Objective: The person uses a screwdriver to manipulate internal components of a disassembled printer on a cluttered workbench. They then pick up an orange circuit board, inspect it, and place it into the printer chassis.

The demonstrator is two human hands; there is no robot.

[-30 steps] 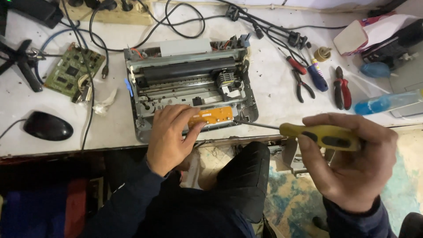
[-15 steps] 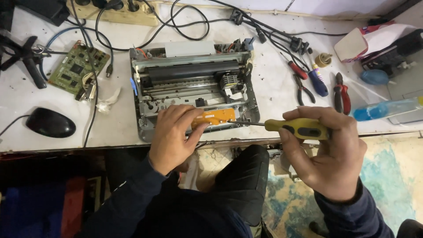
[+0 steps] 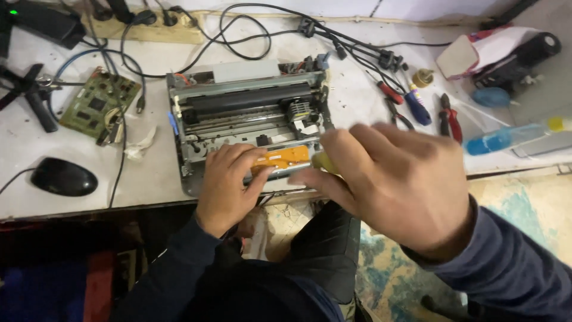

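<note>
Orange part [image 3: 281, 158] lies left-right on the printer [image 3: 238, 113], left hand [image 3: 229, 185] pinching it; right hand [image 3: 393, 179] grips a yellow-handled screwdriver [image 3: 323, 161].

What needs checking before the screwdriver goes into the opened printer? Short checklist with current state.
1. Left hand steadies the orange part at the front of the printer: ok, fingers on it.
2. Right hand grips the yellow-handled screwdriver: ok, only a bit of handle shows.
3. Tip seated on a screw: cannot tell, the hand hides the shaft.
4. Printer flat on the table: ok.
5. Cables away from the work spot: ok, they lie behind the printer.
</note>
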